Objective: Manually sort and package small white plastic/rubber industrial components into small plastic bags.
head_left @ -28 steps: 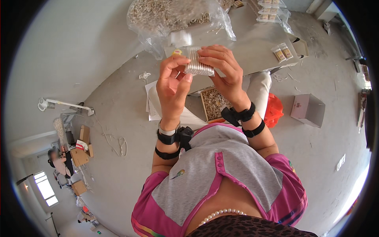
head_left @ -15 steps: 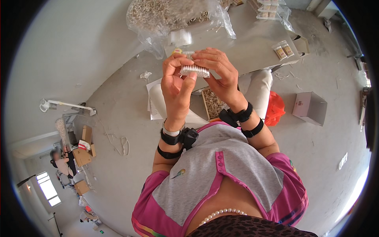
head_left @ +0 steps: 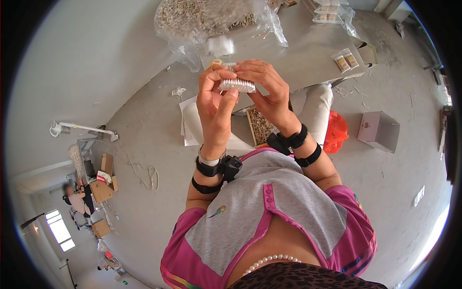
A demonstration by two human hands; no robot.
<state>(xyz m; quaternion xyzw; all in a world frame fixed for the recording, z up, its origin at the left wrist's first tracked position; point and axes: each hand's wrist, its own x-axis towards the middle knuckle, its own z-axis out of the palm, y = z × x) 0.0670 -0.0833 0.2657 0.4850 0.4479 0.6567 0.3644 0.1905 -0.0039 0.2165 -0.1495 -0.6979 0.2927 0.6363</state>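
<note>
Between my two hands, above the near edge of the metal table (head_left: 308, 67), is a clear bag of cotton swabs (head_left: 237, 85), its white tips in tight rows toward me. My left hand (head_left: 216, 98) grips its left side, the thumb pressed against the tips and the fingers bent over the top. Curled over the right and far side, my right hand (head_left: 270, 86) also holds the bag. Past my fingertips lies a stack of clear empty bags (head_left: 221, 45). A large plastic sack of loose swabs (head_left: 192, 19) sits at the far left of the table.
Two filled swab packs (head_left: 345, 60) lie at the table's right end, with more packs (head_left: 329, 9) stacked behind. A box of loose swabs (head_left: 260, 126) is by my lap. On the floor at right are a red plastic bag (head_left: 336, 132) and a carton (head_left: 378, 132). Another person (head_left: 78, 200) works far left.
Almost nothing differs. My left thumb has shifted slightly on the swab tips; both hands keep hold of the bag in the same place.
</note>
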